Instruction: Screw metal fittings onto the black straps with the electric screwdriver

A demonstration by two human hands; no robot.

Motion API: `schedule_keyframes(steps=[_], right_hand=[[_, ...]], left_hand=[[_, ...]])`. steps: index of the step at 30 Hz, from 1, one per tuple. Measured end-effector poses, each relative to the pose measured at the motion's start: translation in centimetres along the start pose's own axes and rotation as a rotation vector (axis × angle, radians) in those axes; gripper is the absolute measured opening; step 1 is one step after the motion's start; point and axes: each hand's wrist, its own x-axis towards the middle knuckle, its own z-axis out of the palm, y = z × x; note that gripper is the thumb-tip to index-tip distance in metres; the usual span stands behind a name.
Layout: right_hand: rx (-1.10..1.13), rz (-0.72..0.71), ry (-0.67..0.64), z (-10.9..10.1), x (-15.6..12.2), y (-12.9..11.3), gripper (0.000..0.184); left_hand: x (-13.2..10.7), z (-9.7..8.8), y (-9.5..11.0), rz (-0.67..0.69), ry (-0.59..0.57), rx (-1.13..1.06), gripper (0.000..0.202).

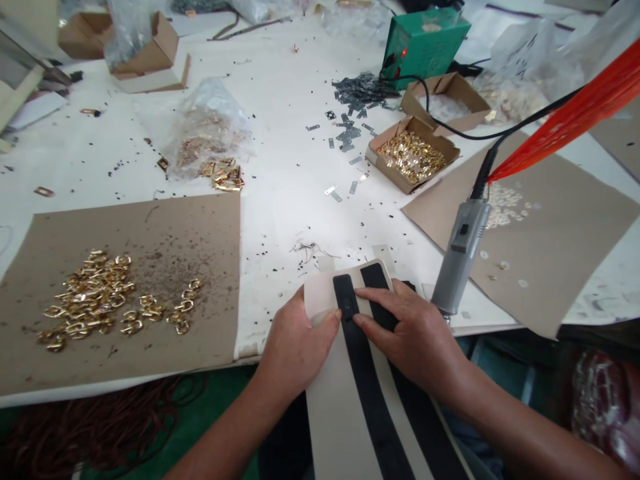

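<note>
A cream strip of fabric (333, 407) with two black straps (367, 380) running along it lies over the table's front edge, reaching toward me. My left hand (295, 343) grips the strip's left edge, thumb pressing beside the left strap. My right hand (413, 330) lies over the right strap, fingers stretched toward a small spot on the left strap, near its end (346, 293). A grey hand-held electric tool (460, 257) on a black cord hangs upright just right of my right hand.
A brown board (165, 233) at left carries a heap of gold buckles (95, 297). Farther back are a bag of buckles (207, 133), a box of gold fittings (413, 157), small dark metal plates (357, 93), a green box (425, 40) and a red tassel (575, 113).
</note>
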Motion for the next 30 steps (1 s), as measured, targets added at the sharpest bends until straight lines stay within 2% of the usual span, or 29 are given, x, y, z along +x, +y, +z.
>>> schedule_keyframes(steps=[4, 6, 8, 10, 11, 12, 14, 15, 17, 21, 24, 27, 30], right_hand=[[0.003, 0.0, -0.021, 0.1, -0.1, 0.2, 0.031], [-0.001, -0.006, -0.025, 0.2, -0.1, 0.3, 0.031], [-0.007, 0.005, -0.027, 0.1, 0.0, 0.2, 0.031], [-0.01, 0.025, -0.038, -0.1, 0.1, 0.0, 0.03], [-0.01, 0.036, -0.048, -0.2, 0.1, -0.1, 0.03], [-0.011, 0.041, -0.059, -0.3, 0.1, -0.2, 0.03], [-0.014, 0.052, -0.074, -0.5, 0.2, -0.5, 0.031], [-0.015, 0.062, -0.079, -0.5, 0.2, -0.6, 0.031], [-0.011, 0.079, -0.09, -0.6, 0.3, -0.7, 0.032], [-0.013, 0.055, -0.095, -0.7, 0.5, -0.8, 0.032], [-0.03, 0.003, -0.084, -1.6, -0.1, -1.0, 0.035], [0.034, -0.026, -0.013, -3.7, -1.9, -1.0, 0.041], [0.143, -0.033, 0.173, -7.1, -3.6, 1.0, 0.028]], left_hand=[[-0.1, 0.0, 0.0, -0.029, 0.019, 0.037, 0.039], [-0.3, 0.0, -0.1, -0.026, 0.079, 0.109, 0.052], [-0.5, 0.0, -0.2, 0.084, 0.22, 0.25, 0.073], [-0.6, 0.0, -0.2, 0.318, 0.383, 0.446, 0.088], [-0.7, 0.1, -0.2, 0.454, 0.419, 0.551, 0.084], [-0.7, 0.1, -0.1, 0.577, 0.404, 0.64, 0.071], [-0.8, 0.2, 0.1, 0.724, 0.28, 0.734, 0.038], [-0.8, 0.4, 0.2, 0.749, 0.219, 0.744, 0.03], [-0.7, 0.7, 0.1, 0.747, 0.183, 0.722, 0.025], [-0.4, 1.4, -1.1, 0.814, 0.312, 0.672, 0.024], [0.0, 1.7, -2.3, 0.834, 0.365, 0.623, 0.026], [0.5, 1.9, -3.1, 0.821, 0.381, 0.545, 0.025], [1.0, 1.9, -3.5, 0.797, 0.363, 0.476, 0.029]])
